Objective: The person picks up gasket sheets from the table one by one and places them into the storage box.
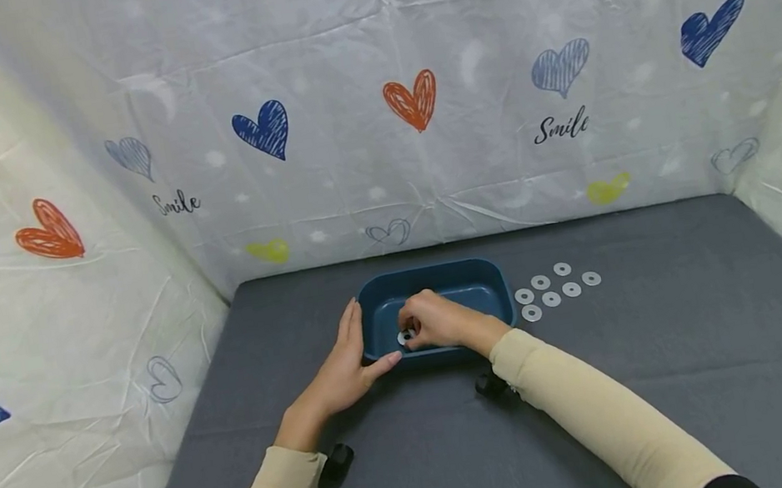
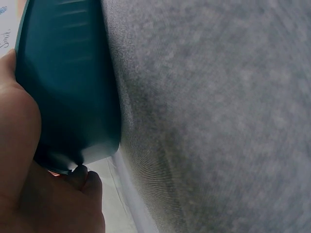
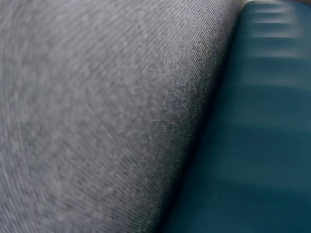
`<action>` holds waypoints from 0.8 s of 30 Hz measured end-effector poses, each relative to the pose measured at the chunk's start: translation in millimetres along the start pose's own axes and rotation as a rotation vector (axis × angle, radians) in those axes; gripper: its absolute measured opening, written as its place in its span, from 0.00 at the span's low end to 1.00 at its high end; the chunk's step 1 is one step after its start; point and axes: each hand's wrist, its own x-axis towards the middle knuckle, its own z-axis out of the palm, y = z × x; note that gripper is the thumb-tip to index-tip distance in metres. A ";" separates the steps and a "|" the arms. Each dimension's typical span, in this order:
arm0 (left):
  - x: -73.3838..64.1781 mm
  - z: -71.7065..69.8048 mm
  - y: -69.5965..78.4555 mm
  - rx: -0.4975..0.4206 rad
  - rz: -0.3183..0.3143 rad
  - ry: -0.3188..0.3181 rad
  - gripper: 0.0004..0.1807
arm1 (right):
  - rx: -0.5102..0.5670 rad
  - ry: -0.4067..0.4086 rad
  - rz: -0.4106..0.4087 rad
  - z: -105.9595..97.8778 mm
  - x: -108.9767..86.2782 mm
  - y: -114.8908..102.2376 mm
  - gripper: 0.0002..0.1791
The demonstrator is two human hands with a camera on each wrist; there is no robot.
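A dark teal rectangular box (image 1: 478, 298) sits on the grey table. My left hand (image 1: 342, 373) rests at its near left corner, fingers straight along the left side and thumb lying at the front rim. In the left wrist view the left hand (image 2: 53, 199) lies against the wall of the box (image 2: 73, 92). My right hand (image 1: 441, 322) reaches over the front rim into the box, its fingers pinching a pale flat washer (image 1: 402, 338) low in the left part. Only the outer wall of the box (image 3: 262, 155) shows in the right wrist view; the right hand is out of that view.
Several more washers (image 1: 571, 289) lie spread on the grey tabletop (image 1: 678, 336), just right of the box. A white cloth (image 1: 332, 50) printed with hearts hangs behind the table and along its sides. Dark wrist cameras (image 1: 337, 459) sit under both wrists.
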 end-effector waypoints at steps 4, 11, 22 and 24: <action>0.0 -1.3 0.8 0.002 -0.004 -0.004 0.60 | -0.026 0.001 -0.006 0.8 1.7 1.0 0.10; 0.0 -1.5 1.6 -0.013 -0.013 -0.009 0.60 | -0.007 0.037 -0.007 2.9 0.4 5.0 0.11; 2.9 0.5 1.2 0.012 -0.004 -0.005 0.60 | -0.029 0.103 0.088 -24.2 -28.5 0.3 0.16; 2.7 -0.2 1.3 0.012 -0.002 0.001 0.61 | -0.047 0.096 0.102 -30.3 -36.0 -0.7 0.16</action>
